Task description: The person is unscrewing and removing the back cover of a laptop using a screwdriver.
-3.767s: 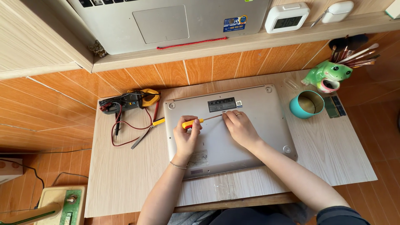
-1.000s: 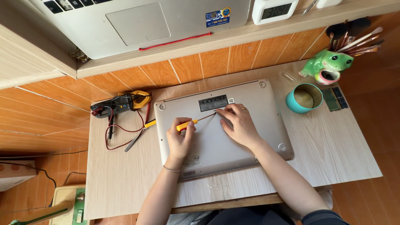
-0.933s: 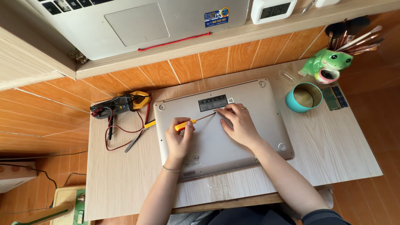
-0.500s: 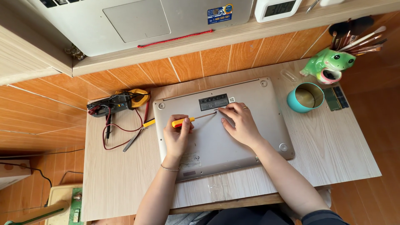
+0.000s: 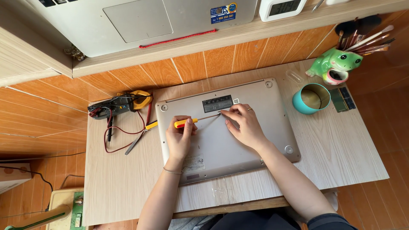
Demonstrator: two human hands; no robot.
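A silver laptop (image 5: pixel 255 140) lies upside down on a small light wooden table (image 5: pixel 349 157). My left hand (image 5: pixel 179 138) grips the yellow and red handle of a screwdriver (image 5: pixel 189 122). Its thin shaft runs right, and the tip rests on the laptop's base just below a dark label (image 5: pixel 217 103). My right hand (image 5: pixel 243 125) lies on the base with its fingertips pinching around the screwdriver's tip. A ring sits on one finger of that hand, and a thin bracelet circles my left wrist.
A clamp meter (image 5: pixel 121 103) with red and black leads (image 5: pixel 111 136) and a second tool (image 5: pixel 140 136) lie at the table's left. A teal cup (image 5: pixel 311 99), a green frog holder (image 5: pixel 334 64) and brushes (image 5: pixel 366 38) stand right. Another laptop (image 5: pixel 140 19) rests on the shelf above.
Both hands stay on the laptop base with the screwdriver. The camera view has shifted slightly; the left hand's grip turns a little on the handle.
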